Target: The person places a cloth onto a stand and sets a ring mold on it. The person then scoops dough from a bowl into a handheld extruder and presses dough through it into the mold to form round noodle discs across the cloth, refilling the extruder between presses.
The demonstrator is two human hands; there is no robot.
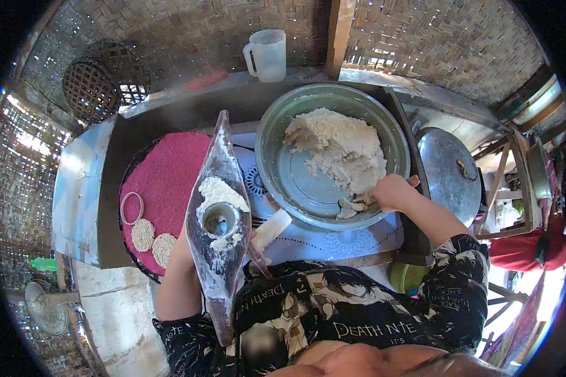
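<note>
My left hand supports a long wooden press from behind; its fingers are mostly hidden by the wood. In the middle of the press is a round metal cup, with white dough or flour smeared around it. A pale, thick peg-like piece sticks out at its right side. My right hand reaches over the near right rim of a large metal basin. Its curled fingers are closed on the edge of the pale dough heaped inside.
Left of the press lies a round tray with a pink surface, holding two noodle-like discs and a ring. A plastic jug stands behind. A metal lid is at right. Dark boards edge the work area.
</note>
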